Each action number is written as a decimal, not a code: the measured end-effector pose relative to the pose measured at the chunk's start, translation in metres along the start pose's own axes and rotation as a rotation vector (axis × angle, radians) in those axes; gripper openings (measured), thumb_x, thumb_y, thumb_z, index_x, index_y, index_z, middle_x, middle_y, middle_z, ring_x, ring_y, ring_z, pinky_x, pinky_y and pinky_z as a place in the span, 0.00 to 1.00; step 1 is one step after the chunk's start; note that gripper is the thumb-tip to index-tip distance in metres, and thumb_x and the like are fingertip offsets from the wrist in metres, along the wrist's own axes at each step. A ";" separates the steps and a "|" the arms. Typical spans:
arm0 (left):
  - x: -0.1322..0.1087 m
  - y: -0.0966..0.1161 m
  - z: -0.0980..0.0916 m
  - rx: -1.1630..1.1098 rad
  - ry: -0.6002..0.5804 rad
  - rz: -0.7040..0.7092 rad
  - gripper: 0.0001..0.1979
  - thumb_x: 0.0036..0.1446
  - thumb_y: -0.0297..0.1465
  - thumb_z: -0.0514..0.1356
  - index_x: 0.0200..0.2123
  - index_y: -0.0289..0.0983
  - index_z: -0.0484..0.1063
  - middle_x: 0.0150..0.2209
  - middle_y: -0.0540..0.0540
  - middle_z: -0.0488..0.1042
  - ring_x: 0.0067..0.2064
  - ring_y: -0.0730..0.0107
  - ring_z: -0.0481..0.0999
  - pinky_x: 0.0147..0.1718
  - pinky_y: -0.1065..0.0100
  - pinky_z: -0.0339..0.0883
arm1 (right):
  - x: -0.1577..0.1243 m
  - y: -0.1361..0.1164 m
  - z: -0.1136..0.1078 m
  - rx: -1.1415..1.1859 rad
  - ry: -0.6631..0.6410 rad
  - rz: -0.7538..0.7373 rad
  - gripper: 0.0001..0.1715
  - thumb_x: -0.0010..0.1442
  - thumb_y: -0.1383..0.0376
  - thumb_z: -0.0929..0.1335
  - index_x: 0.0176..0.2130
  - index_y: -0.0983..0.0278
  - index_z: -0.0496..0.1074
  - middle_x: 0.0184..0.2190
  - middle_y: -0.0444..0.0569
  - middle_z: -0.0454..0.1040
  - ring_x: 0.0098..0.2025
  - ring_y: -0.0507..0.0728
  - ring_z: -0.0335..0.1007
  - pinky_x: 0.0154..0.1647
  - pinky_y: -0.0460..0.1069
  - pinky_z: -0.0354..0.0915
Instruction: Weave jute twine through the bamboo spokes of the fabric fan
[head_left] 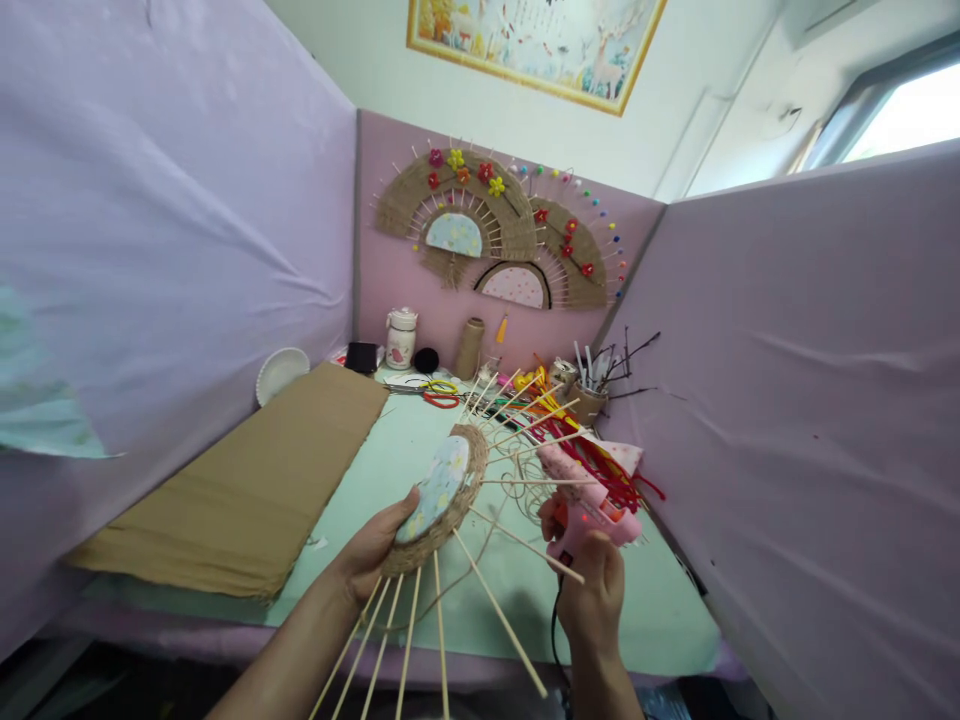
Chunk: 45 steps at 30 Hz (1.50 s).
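left hand (pixel 384 540) grips the fan (pixel 442 488), right hand (pixel 596 590) clenches the glue gun (pixel 592 515), which could snag sticks (pixel 495 608) if swung closer!

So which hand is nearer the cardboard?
Left: the left hand is right of the cardboard, holding the fan; the right hand is farther right, holding the glue gun.

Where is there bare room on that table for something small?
Two bare patches show on the green tabletop: one between the cardboard and the left hand holding the half-round fan, another right of the right hand gripping the glue gun, toward the near edge. The back, especially right, is crowded with scissors, coloured strips and a twig pot.
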<state>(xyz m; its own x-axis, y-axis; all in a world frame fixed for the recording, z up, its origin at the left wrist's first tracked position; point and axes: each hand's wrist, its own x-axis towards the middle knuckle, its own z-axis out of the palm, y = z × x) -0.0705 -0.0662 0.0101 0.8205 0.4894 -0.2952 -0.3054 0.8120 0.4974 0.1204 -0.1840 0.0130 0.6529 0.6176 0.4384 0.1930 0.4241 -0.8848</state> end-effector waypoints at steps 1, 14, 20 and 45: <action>-0.001 -0.001 0.001 -0.005 -0.005 -0.027 0.23 0.63 0.35 0.54 0.57 0.27 0.60 0.27 0.44 0.79 0.22 0.70 0.78 0.27 0.73 0.71 | -0.001 -0.001 0.001 -0.021 0.008 -0.005 0.27 0.62 0.49 0.59 0.32 0.67 0.74 0.28 0.50 0.72 0.28 0.53 0.64 0.25 0.46 0.58; -0.002 -0.007 0.001 -0.072 -0.024 -0.105 0.27 0.61 0.40 0.54 0.58 0.28 0.61 0.26 0.45 0.79 0.20 0.70 0.76 0.21 0.74 0.66 | -0.005 -0.005 0.008 -0.147 0.084 0.040 0.30 0.56 0.44 0.62 0.31 0.68 0.75 0.28 0.53 0.74 0.25 0.53 0.65 0.21 0.45 0.59; -0.004 -0.008 0.004 -0.094 -0.048 -0.099 0.25 0.62 0.38 0.54 0.58 0.30 0.62 0.30 0.44 0.80 0.21 0.70 0.77 0.23 0.73 0.66 | -0.006 -0.003 0.007 -0.160 0.087 0.047 0.31 0.56 0.43 0.62 0.31 0.67 0.75 0.28 0.52 0.74 0.27 0.54 0.66 0.22 0.45 0.60; -0.006 -0.009 0.007 -0.091 -0.057 -0.080 0.20 0.62 0.38 0.54 0.50 0.28 0.68 0.26 0.44 0.79 0.21 0.69 0.77 0.20 0.75 0.66 | -0.006 0.002 0.008 -0.192 0.140 0.064 0.35 0.52 0.39 0.63 0.30 0.69 0.75 0.26 0.54 0.75 0.24 0.54 0.67 0.20 0.46 0.62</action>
<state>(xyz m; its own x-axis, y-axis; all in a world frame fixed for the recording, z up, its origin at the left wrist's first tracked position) -0.0692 -0.0780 0.0128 0.8694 0.4054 -0.2826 -0.2783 0.8742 0.3978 0.1115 -0.1816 0.0096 0.7611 0.5355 0.3659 0.2746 0.2451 -0.9298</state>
